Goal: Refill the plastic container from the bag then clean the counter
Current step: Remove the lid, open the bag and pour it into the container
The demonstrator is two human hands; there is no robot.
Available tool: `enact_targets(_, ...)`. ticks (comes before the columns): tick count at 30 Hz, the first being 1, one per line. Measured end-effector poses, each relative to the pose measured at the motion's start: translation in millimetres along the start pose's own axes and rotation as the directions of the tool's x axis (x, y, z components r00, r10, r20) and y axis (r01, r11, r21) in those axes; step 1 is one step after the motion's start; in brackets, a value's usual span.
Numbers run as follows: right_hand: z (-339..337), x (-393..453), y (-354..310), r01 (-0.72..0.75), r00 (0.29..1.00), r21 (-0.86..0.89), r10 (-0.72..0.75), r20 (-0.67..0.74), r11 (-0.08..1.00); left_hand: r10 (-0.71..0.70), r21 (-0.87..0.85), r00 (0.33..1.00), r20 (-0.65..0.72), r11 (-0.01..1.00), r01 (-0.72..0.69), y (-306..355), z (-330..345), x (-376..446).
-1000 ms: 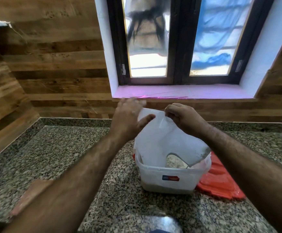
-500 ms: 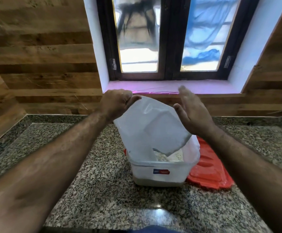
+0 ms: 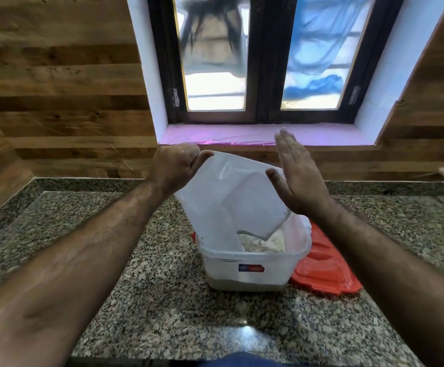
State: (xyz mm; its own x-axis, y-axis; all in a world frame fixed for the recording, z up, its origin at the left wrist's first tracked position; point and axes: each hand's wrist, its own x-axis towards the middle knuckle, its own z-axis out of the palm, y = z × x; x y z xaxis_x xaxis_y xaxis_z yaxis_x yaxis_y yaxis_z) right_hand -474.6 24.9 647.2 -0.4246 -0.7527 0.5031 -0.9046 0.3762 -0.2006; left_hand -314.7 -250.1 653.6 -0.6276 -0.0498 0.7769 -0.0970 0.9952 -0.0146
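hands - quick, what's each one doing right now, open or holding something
Left hand: closed, gripping the top corner of the white plastic bag.
Right hand: open and flat, palm against the bag's side, gripping nothing.

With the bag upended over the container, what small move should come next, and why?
Probably pat the bag with the flat right hand: the left hand pinches its raised corner, its mouth hangs inside the plastic container, and powder likely clings inside.

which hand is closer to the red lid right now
Right. The right hand is open, raised above the red lid beside the bag; the left hand grips the bag's top corner, across the container.
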Motion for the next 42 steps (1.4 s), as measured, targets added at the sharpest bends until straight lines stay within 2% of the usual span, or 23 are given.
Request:
enact_targets(2,-2.2,1.8,-0.7,-0.012,0.992,0.077,0.003,0.126,0.997,-0.014,-0.008,1.000,0.005,1.000,0.014,-1.2,0.7,-1.8)
enact_targets(3,-1.9,2.7,-0.4,0.006,0.991,0.048,-0.012,0.132,0.999,-0.023,-0.009,1.000,0.013,1.000,0.023,-1.8,1.5,-2.7)
enact_targets(6,2.0,2.6,5.7,0.050,0.999,-0.079,-0.051,-0.015,0.996,-0.064,-0.017,0.998,0.010,0.998,0.064,-5.2,5.0,-3.6)
enact_targets(9,5.2,1.7,3.9,0.070,0.987,-0.036,-0.063,0.149,0.997,-0.107,-0.039,0.994,-0.003,0.993,0.107,-8.1,5.7,-3.3)
enact_targets(10,7.0,1.4,2.2,0.076,0.990,-0.069,-0.067,0.128,0.995,-0.110,-0.046,0.994,0.001,0.993,0.110,-8.7,6.1,-3.9)
enact_targets(13,11.3,-2.9,-0.4,0.059,0.995,-0.093,-0.067,-0.080,0.994,-0.127,-0.072,0.992,0.003,0.989,0.127,-9.1,6.1,-4.4)
enact_targets(16,12.4,-2.8,-7.6,0.032,0.998,-0.003,-0.031,0.054,0.999,-0.124,-0.092,0.992,-0.016,0.988,0.122,-8.7,1.1,-3.2)
enact_targets(17,12.5,-1.8,-7.9,0.019,0.999,-0.006,-0.019,0.047,1.000,-0.111,-0.095,0.994,-0.016,0.990,0.109,-8.3,-0.3,-3.0)
enact_targets(20,12.9,1.4,-3.4,0.008,0.993,-0.063,-0.016,-0.120,0.998,-0.116,-0.110,0.993,-0.014,0.987,0.113,-10.3,-0.7,-1.8)
enact_targets(23,7.7,7.4,-3.2,0.006,1.000,-0.002,-0.006,0.023,1.000,-0.126,-0.114,0.992,-0.013,0.986,0.124,-14.0,-1.7,-0.6)
enact_targets(26,6.2,11.2,0.8,-0.011,1.000,-0.043,0.011,-0.006,0.999,-0.110,-0.107,0.994,0.005,0.988,0.110,-17.1,-2.3,1.8)
enact_targets(29,1.6,15.8,-1.5,-0.006,0.994,-0.041,0.010,0.109,0.999,-0.100,-0.113,0.995,0.002,0.989,0.100,-18.2,-2.0,4.7)
enact_targets(31,-0.9,19.1,-3.7,0.016,0.997,-0.098,-0.008,0.081,0.995,-0.068,-0.114,0.998,-0.002,0.991,0.067,-18.5,-1.9,7.0)
enact_targets(34,-6.1,26.3,-2.1,0.002,0.991,-0.017,0.000,0.133,1.000,-0.029,-0.106,0.999,-0.016,0.994,0.027,-16.3,-2.4,11.9)
enact_targets(38,-0.9,28.9,-1.0,0.048,0.999,-0.011,-0.048,0.014,0.999,-0.011,-0.089,0.998,-0.065,0.996,0.005,-12.9,-3.6,15.4)
enact_targets(42,5.5,27.3,-5.9,0.090,0.990,-0.128,-0.103,-0.099,0.988,-0.016,-0.001,1.000,-0.027,1.000,0.016,-8.5,0.2,22.6)
